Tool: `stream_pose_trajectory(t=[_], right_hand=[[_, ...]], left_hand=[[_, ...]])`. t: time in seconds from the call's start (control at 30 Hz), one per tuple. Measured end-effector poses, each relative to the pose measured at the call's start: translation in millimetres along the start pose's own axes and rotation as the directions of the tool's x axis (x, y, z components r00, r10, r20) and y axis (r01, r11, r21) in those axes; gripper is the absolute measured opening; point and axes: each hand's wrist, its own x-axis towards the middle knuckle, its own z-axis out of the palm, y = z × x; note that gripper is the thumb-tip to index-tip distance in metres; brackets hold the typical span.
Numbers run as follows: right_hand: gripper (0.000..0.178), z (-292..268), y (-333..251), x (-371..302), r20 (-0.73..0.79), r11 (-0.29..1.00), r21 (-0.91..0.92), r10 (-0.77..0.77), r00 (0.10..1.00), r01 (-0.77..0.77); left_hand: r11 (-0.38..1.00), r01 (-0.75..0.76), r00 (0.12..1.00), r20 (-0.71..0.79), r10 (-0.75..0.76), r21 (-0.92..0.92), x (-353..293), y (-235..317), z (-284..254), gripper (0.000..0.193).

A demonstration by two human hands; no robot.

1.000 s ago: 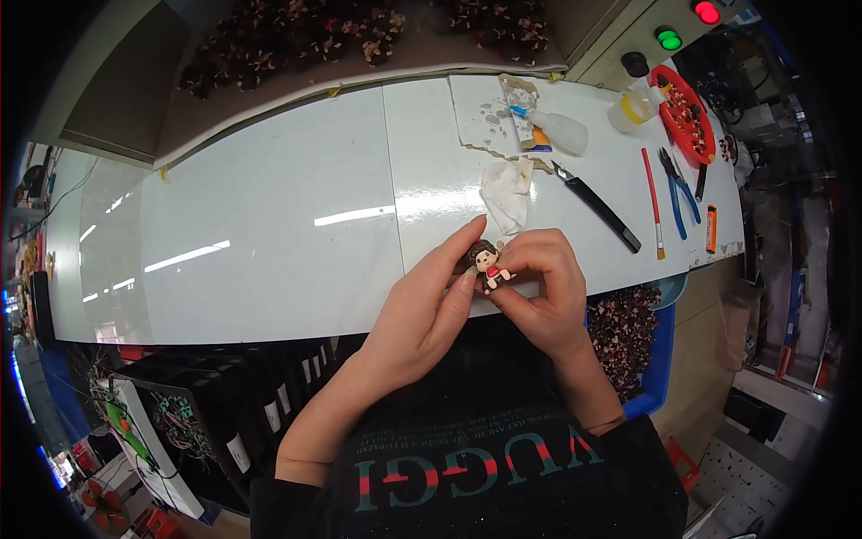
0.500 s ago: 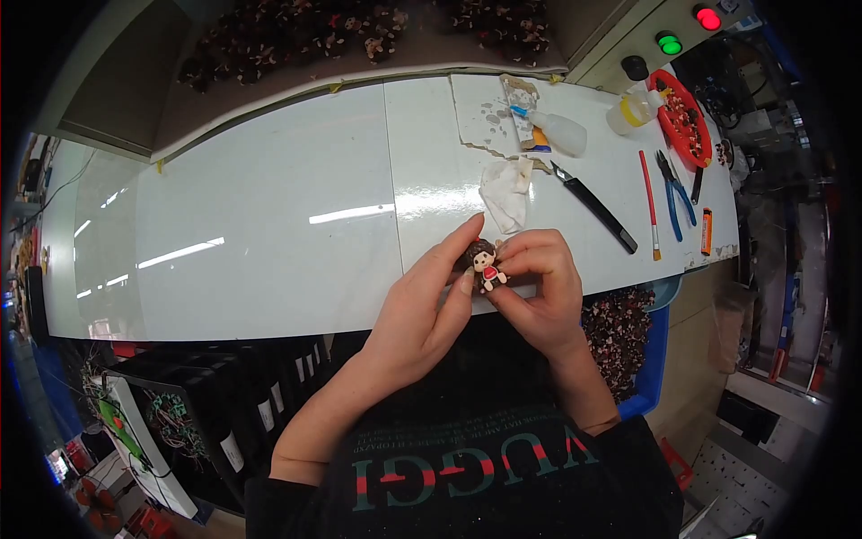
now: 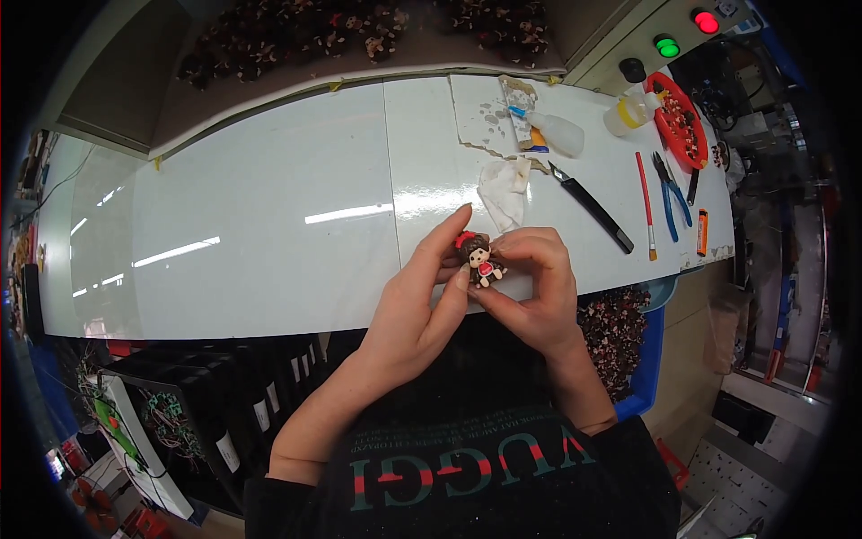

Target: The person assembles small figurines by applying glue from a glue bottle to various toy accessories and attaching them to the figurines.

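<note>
Between my two hands, over the table's near edge, is a small figurine (image 3: 482,260) with dark brown hair, a pale face, a red piece on its head and a red front. My left hand (image 3: 426,292) grips it from the left, thumb at its side and index finger reaching up past the head. From the right, my right hand (image 3: 537,286) pinches it with thumb and fingertips. Beyond the hands lies a crumpled white cloth (image 3: 505,192). A black-handled craft knife (image 3: 593,209) rests to the right of it.
A squeeze bottle (image 3: 558,133), a yellow-banded jar (image 3: 626,115) and a red tray of small parts (image 3: 674,108) stand at the back right. Nearer are a red brush (image 3: 646,202) and blue pliers (image 3: 672,199). A blue bin (image 3: 648,368) holds many parts. Figurines (image 3: 296,40) fill the far shelf.
The figurine has tilted in my fingers, so more of the red piece on its head shows. Both hands keep hold of it and have shifted slightly left.
</note>
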Motion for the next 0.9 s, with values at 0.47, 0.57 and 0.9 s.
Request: stream_pose_trajectory(t=[0.47, 0.57, 0.9], right_hand=[[0.041, -0.2, -9.3, 5.1, 0.036, 0.995, -0.069, -0.066, 0.997, 0.069], [0.04, 1.1, -9.1, 3.0, 0.035, 0.998, -0.048, -0.036, 0.999, 0.037], [0.036, 8.6, -9.0, 6.1, 0.014, 0.983, -0.108, -0.147, 0.989, 0.147]], left_hand=[[0.999, 0.044, 0.998, -0.04, -0.043, 0.022, -2.9, 1.7, -5.2, 0.041], [1.0, 0.03, 0.998, -0.049, -0.03, -0.007, -2.4, 0.7, -6.1, 0.037], [0.998, 0.046, 0.999, -0.016, -0.047, -0.051, -1.9, 6.7, -10.2, 0.036]])
